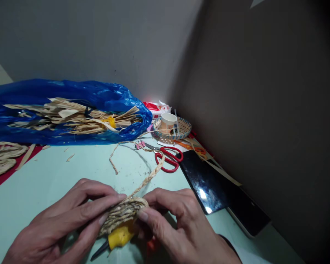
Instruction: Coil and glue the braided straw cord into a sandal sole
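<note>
Coil of plaited straw-coloured cord (121,213), ribbed and coarse, sat low in my head view, pinched between the left hand (71,214) and the right hand (178,216). I saw its rows packed close, a braided tail (148,178) curving toward red-handled scissors (169,159). Farther off, a glossy, crumpled blue plastic bag (93,88) held stiff, papery strips (68,115); a round woven tray (185,126) held a cup (167,124).
</note>
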{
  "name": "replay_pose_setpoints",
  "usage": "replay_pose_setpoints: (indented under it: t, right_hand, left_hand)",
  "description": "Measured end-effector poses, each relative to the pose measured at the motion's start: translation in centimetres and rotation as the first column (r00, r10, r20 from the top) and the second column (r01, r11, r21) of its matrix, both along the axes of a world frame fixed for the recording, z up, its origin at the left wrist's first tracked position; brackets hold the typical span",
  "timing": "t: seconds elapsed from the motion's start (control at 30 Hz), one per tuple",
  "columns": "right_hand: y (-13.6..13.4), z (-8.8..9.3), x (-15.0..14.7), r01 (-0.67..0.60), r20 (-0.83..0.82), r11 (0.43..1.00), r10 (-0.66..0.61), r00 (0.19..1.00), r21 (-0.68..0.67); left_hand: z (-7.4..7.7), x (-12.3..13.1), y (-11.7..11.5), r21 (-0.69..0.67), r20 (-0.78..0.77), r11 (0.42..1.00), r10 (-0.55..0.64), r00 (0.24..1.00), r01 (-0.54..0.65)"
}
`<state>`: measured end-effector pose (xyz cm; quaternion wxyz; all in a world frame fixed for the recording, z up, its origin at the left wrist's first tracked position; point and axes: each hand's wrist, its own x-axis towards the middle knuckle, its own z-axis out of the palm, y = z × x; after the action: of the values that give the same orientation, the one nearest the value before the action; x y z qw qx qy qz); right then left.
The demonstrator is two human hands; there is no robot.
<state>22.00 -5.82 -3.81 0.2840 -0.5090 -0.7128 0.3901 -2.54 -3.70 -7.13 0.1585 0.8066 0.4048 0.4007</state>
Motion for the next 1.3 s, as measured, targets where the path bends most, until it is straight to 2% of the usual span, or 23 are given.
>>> replay_pose_setpoints:
  t: [0.1, 0.23, 0.73, 0.87, 1.03, 1.2, 1.3]
  right_hand:
    - [0.2, -0.3, 0.0, -0.002, -0.031, 0.998, 0.004, 1.0, 0.06]
    - [0.3, -0.3, 0.0, -0.01, -0.045, 0.999, 0.012, 0.999, 0.04]
    - [0.2, -0.5, -0.6, -0.016, -0.119, 0.999, 0.011, 0.993, -0.043]
    - [0.4, -0.4, -0.8, -0.017, -0.15, 1.0, 0.014, 0.989, -0.015]
    - [0.1, -0.2, -0.6, -0.032, -0.097, 0.999, 0.03, 0.995, -0.013]
    - [-0.6, -0.7, -0.4, 0.022, 0.03, 0.988, -0.027, 0.999, 0.151]
    - [-0.7, -1.2, -0.6, 0.061, -0.006, 0.947, -0.063, 0.998, 0.316]
  left_hand:
    - [-0.3, 0.0, -0.1, -0.092, 0.003, 0.992, -0.087, 0.996, 0.087]
    - [-0.3, 0.6, -0.2, -0.113, 0.053, 0.989, -0.09, 0.994, 0.096]
    - [-0.5, 1.9, -0.5, -0.087, 0.097, 0.996, -0.017, 0.995, 0.026]
    - [-0.4, 2.5, -0.8, -0.056, 0.151, 0.998, 0.016, 0.988, -0.008]
    - [-0.3, 3.3, -1.0, -0.043, 0.186, 0.999, 0.037, 0.982, -0.029]
    - [-0.2, 3.4, -1.2, 0.013, 0.237, 0.993, 0.114, 0.965, -0.121]
    - [0.0, 2.8, -1.2, 0.058, 0.196, 0.994, 0.083, 0.977, -0.096]
